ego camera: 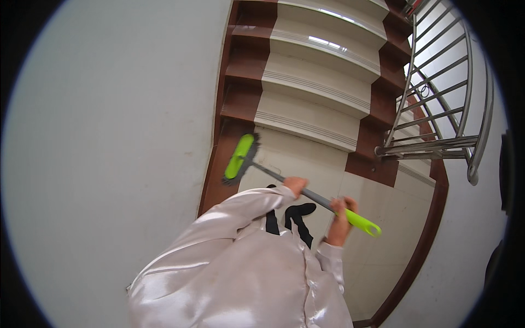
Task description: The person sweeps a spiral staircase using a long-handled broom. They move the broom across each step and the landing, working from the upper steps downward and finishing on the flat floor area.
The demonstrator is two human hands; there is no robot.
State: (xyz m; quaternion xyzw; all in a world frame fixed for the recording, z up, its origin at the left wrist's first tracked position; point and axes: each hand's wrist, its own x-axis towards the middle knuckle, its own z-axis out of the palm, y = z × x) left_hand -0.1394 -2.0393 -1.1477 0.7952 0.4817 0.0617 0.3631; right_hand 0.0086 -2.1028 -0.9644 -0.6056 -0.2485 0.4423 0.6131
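A long-handled mop (240, 156) with a bright green flat head and dark grey fringe lies across the view in front of me. Its head is over the brown tile border at the left wall; whether the fringe touches the floor I cannot tell. My left hand (295, 186) is wrapped around the middle of the grey handle (318, 199). Farther along, my right hand (343, 219) holds the pole beside the green end grip (363, 223), which has a hanging hole. Both hands are slightly blurred. My black shoes (301, 210) show below the handle.
Beige and brown stairs (316, 86) with grooved edges adjoin the tiled landing (369, 254). A stainless steel railing (434, 147) stands to the right, with more steps behind it. On the left rises a plain pale wall (115, 143). Brown skirting (414, 266) curves along the right side.
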